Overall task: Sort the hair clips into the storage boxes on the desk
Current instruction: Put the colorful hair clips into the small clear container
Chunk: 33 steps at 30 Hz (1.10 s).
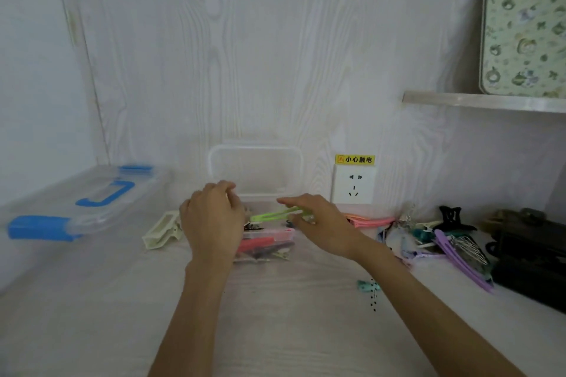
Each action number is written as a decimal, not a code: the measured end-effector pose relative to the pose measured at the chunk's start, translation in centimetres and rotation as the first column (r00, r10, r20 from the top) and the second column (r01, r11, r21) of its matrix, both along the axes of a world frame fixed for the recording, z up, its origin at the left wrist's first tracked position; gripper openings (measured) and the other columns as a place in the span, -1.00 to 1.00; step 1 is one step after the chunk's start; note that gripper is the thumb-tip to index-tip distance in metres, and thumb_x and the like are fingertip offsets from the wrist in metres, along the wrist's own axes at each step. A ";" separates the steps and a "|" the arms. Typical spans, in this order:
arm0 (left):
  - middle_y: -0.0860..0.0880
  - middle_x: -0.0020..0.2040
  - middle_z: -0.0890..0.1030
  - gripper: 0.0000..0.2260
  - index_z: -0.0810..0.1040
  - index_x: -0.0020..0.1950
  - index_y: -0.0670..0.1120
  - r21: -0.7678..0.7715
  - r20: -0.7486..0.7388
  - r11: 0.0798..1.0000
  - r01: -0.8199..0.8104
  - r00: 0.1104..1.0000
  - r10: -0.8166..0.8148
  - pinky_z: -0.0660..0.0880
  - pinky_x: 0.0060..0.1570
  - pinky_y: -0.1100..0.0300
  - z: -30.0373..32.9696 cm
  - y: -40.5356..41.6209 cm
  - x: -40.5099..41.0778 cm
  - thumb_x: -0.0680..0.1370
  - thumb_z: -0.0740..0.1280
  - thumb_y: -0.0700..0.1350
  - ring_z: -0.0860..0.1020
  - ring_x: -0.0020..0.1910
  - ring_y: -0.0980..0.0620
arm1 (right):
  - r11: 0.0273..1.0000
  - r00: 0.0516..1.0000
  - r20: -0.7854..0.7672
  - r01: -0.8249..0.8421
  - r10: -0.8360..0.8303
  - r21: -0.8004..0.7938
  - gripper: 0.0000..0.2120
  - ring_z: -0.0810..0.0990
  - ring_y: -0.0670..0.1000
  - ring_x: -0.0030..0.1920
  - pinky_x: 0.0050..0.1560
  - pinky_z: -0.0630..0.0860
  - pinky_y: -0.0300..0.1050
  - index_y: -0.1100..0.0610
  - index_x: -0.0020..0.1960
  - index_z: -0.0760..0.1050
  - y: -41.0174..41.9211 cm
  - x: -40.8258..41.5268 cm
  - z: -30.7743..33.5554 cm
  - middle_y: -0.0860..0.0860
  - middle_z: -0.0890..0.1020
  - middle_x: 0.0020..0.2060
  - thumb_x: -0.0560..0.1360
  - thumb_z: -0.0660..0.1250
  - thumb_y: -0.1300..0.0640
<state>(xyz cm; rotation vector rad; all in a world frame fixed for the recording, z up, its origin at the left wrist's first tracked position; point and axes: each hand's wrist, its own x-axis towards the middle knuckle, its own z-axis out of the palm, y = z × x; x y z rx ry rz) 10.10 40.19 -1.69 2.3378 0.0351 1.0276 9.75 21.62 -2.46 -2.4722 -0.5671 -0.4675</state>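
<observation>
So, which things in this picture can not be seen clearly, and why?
- Head view: what the left hand holds, if anything; its curled fingers face away.
- Head view: part of the small clear box; the left hand covers it.
- Head view: the pile of clips at right; tangled and too small to count.
- Head view: the dark box; the right edge cuts it.

Both hands (211, 217) and forearms are bare, with no sleeves, rings or watch.

Bench (275, 324), pale woodgrain: clear open box (263, 249) of clips, blue-latched box (92, 199), cream clip (160, 229), pile of hair clips (441, 242), dark case (533, 257). Shelf (484, 101): floral tin (523, 34).
</observation>
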 end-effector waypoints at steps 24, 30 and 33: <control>0.15 0.09 0.57 -0.73 0.55 0.20 0.15 0.338 -0.504 0.497 0.799 0.600 -0.622 0.45 -0.05 0.21 -4.0 -9.9 -4.0 0.54 0.25 0.14 0.50 0.00 0.16 | 0.907 0.936 -0.078 0.311 -0.345 -0.283 -0.75 0.45 -0.02 -0.02 -0.15 0.33 -0.26 -0.02 0.08 0.59 -12.2 -3.6 -2.4 -0.07 0.45 -0.12 0.44 0.37 -0.08; 0.18 0.08 0.56 -0.75 0.57 0.20 0.14 0.322 -0.409 0.496 0.806 0.591 -0.695 0.36 -0.12 0.29 -2.8 -8.9 -3.4 0.54 0.29 0.07 0.45 -0.12 0.25 | 0.886 0.943 0.075 0.329 -0.323 -0.326 -0.73 0.40 0.02 0.12 0.09 0.28 -0.09 0.05 0.12 0.55 -11.8 -3.2 -3.4 -0.02 0.52 0.06 0.52 0.25 -0.06; 0.16 0.03 0.55 -0.77 0.59 0.18 0.10 0.260 -0.204 0.604 0.753 0.654 -0.728 0.46 -0.12 0.19 -1.3 -7.2 -2.8 0.54 0.30 0.00 0.51 -0.12 0.17 | 0.910 0.942 0.100 0.334 -0.319 -0.244 -0.77 0.43 0.00 0.04 -0.03 0.27 -0.14 0.06 0.11 0.58 -11.9 -3.1 -3.3 -0.04 0.58 -0.01 0.53 0.27 0.02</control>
